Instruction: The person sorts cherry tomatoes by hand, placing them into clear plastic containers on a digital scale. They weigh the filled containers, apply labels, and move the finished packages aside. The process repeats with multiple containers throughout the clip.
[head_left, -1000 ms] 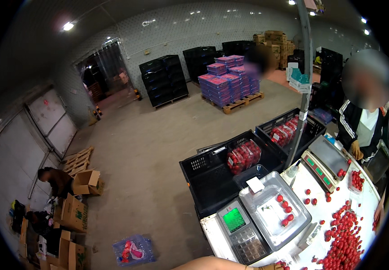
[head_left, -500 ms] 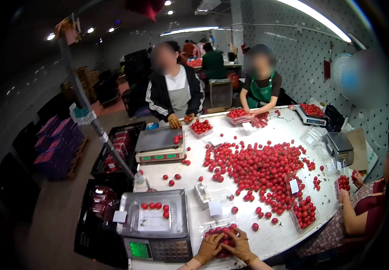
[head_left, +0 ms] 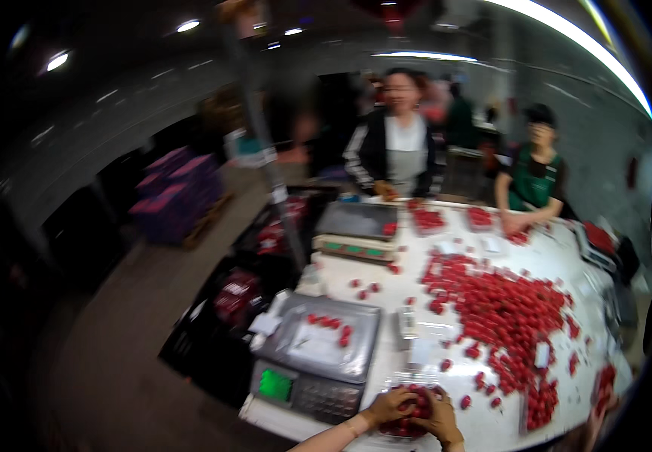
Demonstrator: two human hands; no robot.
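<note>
Both my hands, in tan gloves, are at a clear plastic box of cherry tomatoes (head_left: 403, 429) at the table's near edge. My left hand (head_left: 387, 407) curls over the box's left side, fingertips on the tomatoes. My right hand (head_left: 442, 419) closes round the right side. Blur hides the exact fingertip contact. Just left of them stands a grey scale (head_left: 326, 399) with a lit green display; a few tomatoes lie in a clear tray on its pan. A large loose pile of cherry tomatoes (head_left: 503, 301) spreads to the right.
Across the table are a second scale (head_left: 360, 222), filled boxes (head_left: 429, 220) and two people, one in a green apron (head_left: 534, 177). Black crates (head_left: 209, 324) and a metal post (head_left: 265, 143) stand left. Another filled box (head_left: 540, 407) and a person's hand are at the right.
The view has swung left, so the scene sits farther right and is blurred. My hands have drawn apart on the box, the right one now gripping its side.
</note>
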